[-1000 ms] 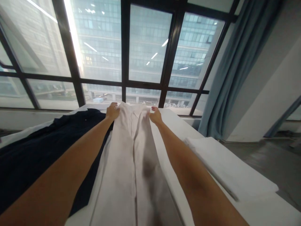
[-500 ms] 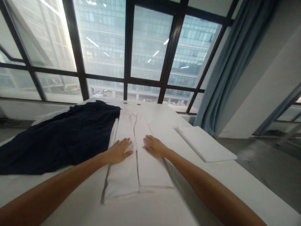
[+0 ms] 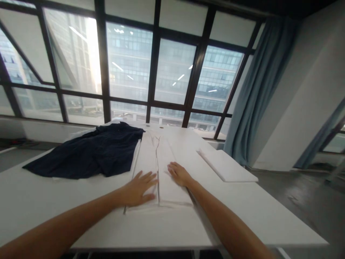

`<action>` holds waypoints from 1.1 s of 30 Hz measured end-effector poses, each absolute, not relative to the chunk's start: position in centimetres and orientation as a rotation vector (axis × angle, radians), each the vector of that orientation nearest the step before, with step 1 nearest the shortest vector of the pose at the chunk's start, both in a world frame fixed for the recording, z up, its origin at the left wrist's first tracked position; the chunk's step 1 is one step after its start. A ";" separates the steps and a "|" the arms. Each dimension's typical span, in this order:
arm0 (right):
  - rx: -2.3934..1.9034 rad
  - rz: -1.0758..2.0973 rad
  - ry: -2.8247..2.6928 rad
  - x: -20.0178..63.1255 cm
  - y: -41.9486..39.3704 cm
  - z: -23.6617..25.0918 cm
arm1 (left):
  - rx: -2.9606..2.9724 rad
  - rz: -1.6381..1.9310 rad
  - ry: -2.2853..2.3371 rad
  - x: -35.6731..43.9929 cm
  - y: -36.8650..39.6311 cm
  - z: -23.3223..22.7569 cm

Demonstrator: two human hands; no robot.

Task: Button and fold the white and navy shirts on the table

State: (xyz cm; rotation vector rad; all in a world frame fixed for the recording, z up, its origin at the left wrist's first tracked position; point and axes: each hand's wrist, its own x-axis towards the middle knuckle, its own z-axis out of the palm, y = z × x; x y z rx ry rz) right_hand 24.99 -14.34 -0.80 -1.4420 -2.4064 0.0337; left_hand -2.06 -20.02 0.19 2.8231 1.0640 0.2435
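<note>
Under both flat hands' fingers (image 3: 151, 178) lies the white garment (image 3: 159, 169).

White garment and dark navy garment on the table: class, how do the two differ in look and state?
The white garment is folded into a long, neat strip, while the navy garment lies spread out and rumpled. The left hand and right hand press flat on the white one; no hand touches the navy one. Both lie on the white table.

Bare table (image 3: 40, 205) lies open left of the left hand (image 3: 140, 187). The dark garment (image 3: 88, 153) occupies the far left; a white slab (image 3: 226, 166) blocks the right.
</note>
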 end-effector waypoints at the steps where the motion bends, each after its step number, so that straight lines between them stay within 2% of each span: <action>1: -1.421 0.030 -2.390 25.0 -14.3 -0.8 | 2.836 0.241 1.019 -2.0 -20.4 0.1; 6: -1.370 0.052 -2.333 25.2 -13.9 -1.2 | 2.808 0.211 0.919 -2.0 -21.0 0.4; 11: -1.371 0.147 -2.245 27.2 -12.4 -1.1 | 2.663 0.147 0.597 -4.4 -19.1 2.9; 17: -1.476 0.174 -2.250 29.9 -11.6 -0.9 | 2.644 0.323 0.976 -8.6 -15.1 2.5; 21: -1.297 0.311 -2.385 30.3 -11.9 -0.4 | 2.732 0.342 0.894 -8.9 -14.4 1.0; 27: -1.061 0.509 -2.516 30.7 -13.7 2.3 | 2.678 0.483 0.772 -8.5 -14.5 1.5; 33: -0.753 0.858 -2.447 29.0 -18.2 7.2 | 2.385 0.582 0.773 -7.3 -16.8 5.5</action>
